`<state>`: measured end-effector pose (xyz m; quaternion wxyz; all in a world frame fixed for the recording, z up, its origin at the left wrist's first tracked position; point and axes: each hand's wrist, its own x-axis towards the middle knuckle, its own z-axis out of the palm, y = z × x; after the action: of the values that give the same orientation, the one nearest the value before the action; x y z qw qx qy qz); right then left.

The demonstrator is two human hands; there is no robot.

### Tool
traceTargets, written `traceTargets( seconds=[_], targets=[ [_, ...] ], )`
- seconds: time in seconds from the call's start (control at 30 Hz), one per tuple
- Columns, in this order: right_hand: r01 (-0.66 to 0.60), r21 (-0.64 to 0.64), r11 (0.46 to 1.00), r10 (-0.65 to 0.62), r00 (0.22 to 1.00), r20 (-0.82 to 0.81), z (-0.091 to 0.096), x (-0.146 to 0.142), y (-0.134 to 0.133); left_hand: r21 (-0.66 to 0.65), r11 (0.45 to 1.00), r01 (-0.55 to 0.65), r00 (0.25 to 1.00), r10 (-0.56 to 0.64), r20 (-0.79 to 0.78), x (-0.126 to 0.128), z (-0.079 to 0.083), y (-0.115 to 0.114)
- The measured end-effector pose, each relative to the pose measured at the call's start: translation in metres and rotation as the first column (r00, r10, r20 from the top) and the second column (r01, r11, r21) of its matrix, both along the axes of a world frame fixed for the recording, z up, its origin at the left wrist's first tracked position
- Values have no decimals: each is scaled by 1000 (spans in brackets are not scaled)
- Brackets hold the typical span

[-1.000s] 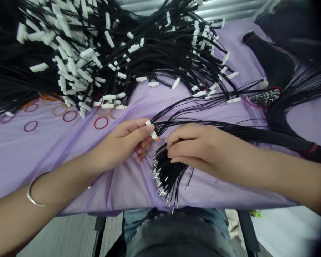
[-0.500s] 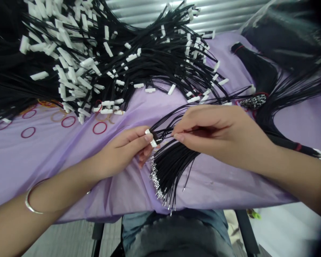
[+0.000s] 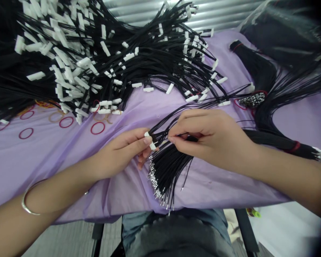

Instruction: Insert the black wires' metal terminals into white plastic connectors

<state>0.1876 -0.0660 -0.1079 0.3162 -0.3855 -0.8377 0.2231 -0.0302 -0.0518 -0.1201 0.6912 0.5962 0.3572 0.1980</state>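
Between thumb and fingers, my left hand (image 3: 128, 146) grips a small white connector housing (image 3: 150, 141). Several black wires run out of its right side and trail up toward the back right. My right hand (image 3: 208, 134), just right of the connector, has thumb and forefinger pinched on a thin black wire; its tip near the connector is too small to make out. Under and between both hands lies a fanned bundle of black wires (image 3: 173, 167), its silvery crimped terminals (image 3: 155, 182) pointing left and toward the front edge.
A big heap of black cables with white connectors (image 3: 69, 75) covers the back left. Red rubber bands (image 3: 97, 127) lie before it on the purple cloth (image 3: 117, 192). Tied wire bundles (image 3: 256, 67) and a clear plastic bag (image 3: 280, 32) are at the right. A chair armrest (image 3: 246, 228) stands below.
My right hand has shifted slightly left, its pinched fingertips now closer to the connector. The left hand keeps its hold nearly in place. The whole view has drifted a little.
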Motion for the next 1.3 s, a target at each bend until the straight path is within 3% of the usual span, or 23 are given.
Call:
traceTargets(
  seconds=[0.33, 0.63, 0.73, 0.83, 0.9, 0.97, 1.07, 1.17, 1.23, 1.3],
  targets=[
    [-78, 63, 995, 78, 997, 10, 5, 3, 2, -21, 1000, -21, 1000, 21, 22, 1, 0, 0],
    [-74, 110, 991, 70, 997, 39, -10, -5, 2, -50, 999, -9, 999, 7, -40, 1, 2, 0],
    [-58, 232, 971, 38, 995, 91, -8, -4, 0, -37, 999, -25, 999, 24, -23, 2, 1, 0],
    [60, 450, 891, -144, 977, 154, 1, -4, -9, -22, 997, -70, 996, 71, 56, 4, -1, 1],
    [58, 496, 867, -165, 970, 176, 4, -5, -15, -37, 994, -106, 990, 108, 91, 5, -4, 3],
    [-51, 431, 901, -75, 960, 270, 2, -6, -17, -69, 985, -156, 979, 164, 118, 5, -6, 5],
    [-148, 178, 973, 65, 913, 402, -7, -5, -8, -66, 975, -214, 959, 222, 177, 4, -7, 7],
    [-129, -58, 990, 141, 927, 348, -10, -2, 3, 86, 980, -177, 964, 155, 215, 3, -5, 5],
    [-130, -142, 981, 169, 934, 316, -8, 0, 7, 199, 967, -158, 975, 121, 186, 4, -3, 3],
    [-148, -191, 970, 204, 926, 318, -4, 1, 7, 311, 930, -196, 978, 162, 134, 6, -3, 1]
  ],
)
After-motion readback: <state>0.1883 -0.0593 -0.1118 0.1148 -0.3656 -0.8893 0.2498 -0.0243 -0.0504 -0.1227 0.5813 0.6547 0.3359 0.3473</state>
